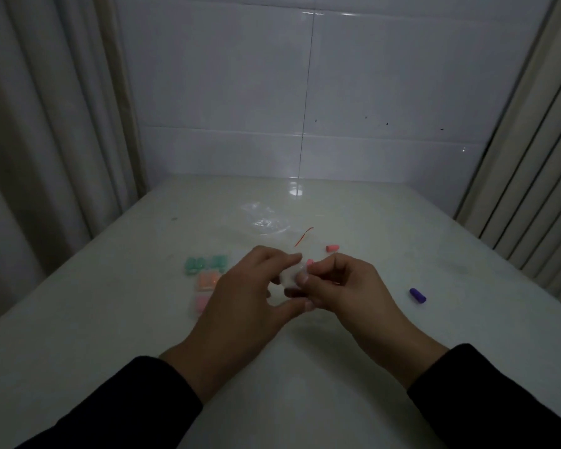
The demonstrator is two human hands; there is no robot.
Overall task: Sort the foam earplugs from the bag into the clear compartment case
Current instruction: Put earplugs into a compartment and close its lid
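Observation:
My left hand (250, 286) and my right hand (344, 286) meet above the middle of the white table (402, 222). The left fingers grip a small translucent clear piece (289, 276); what it is stays unclear. A pink earplug (310, 262) shows at its top, pinched by my right fingertips. The clear compartment case (204, 280) lies left of my hands, with green, orange and pink earplugs in separate sections. A loose pink earplug (332, 247) and a purple earplug (417, 295) lie on the table to the right.
A crumpled clear bag (263, 218) lies behind my hands, with a thin red strip (303, 236) beside it. Tiled wall stands at the back. Curtains hang at both sides of the table.

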